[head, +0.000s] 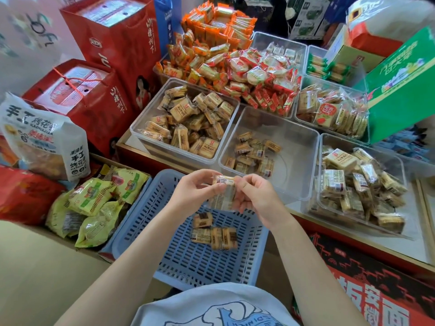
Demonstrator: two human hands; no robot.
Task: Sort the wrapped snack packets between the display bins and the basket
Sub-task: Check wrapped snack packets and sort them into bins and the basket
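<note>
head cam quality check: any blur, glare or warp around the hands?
Head view: packet between left hand and right hand is motion-smeared, print unreadable; basket sharp; wide-angle bends the edges; soft glare on the clear bin walls.

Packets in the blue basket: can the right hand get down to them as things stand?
Probably not at once: the right hand and left hand both pinch a wrapped packet above the blue basket. The packets in the basket lie uncovered below.

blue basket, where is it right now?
Head view, lower centre: the blue basket sits below the person's two hands, in front of the half-empty clear bin, with the yellow-green snack bags to its left.
</note>
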